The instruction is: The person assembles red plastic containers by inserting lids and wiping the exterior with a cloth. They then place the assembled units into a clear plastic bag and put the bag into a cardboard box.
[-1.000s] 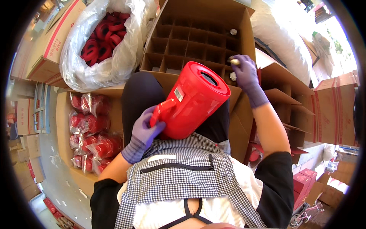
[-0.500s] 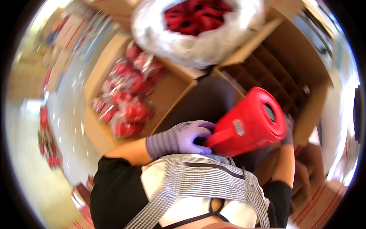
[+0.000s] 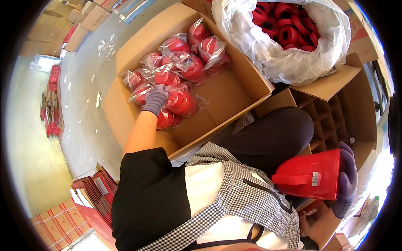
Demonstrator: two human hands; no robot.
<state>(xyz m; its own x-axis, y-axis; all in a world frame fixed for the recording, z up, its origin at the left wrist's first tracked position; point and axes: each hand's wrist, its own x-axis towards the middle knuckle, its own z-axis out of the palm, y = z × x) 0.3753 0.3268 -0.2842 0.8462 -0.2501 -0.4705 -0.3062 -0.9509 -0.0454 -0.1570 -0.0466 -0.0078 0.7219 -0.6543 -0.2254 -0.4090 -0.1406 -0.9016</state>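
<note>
In the open carton [image 3: 224,113] at upper left lies a heap of red rounded parts in clear plastic bags [image 3: 190,67]. My left hand [image 3: 157,95], in a purple-grey glove, reaches into this heap, its fingers closed on a bagged red part [image 3: 181,101]; the fingertips are partly hidden. At lower right my gloved right hand [image 3: 348,175] holds a red plastic jug [image 3: 326,165] on its side by the right end. The jug's handle points left toward my apron, and a small white label sits on its side.
A clear plastic sack [image 3: 284,71] of red ring-shaped parts [image 3: 289,35] stands at the top. Right of my knee, an open carton has cardboard dividers [image 3: 322,113]. Flattened red cartons [image 3: 94,188] stand at lower left, and paper scraps [image 3: 98,99] litter the floor.
My left hand has left the jug's handle and moved up into the carton of bagged parts. The jug, in my right hand, has shifted right and down and turned on its side. The view has swung left.
</note>
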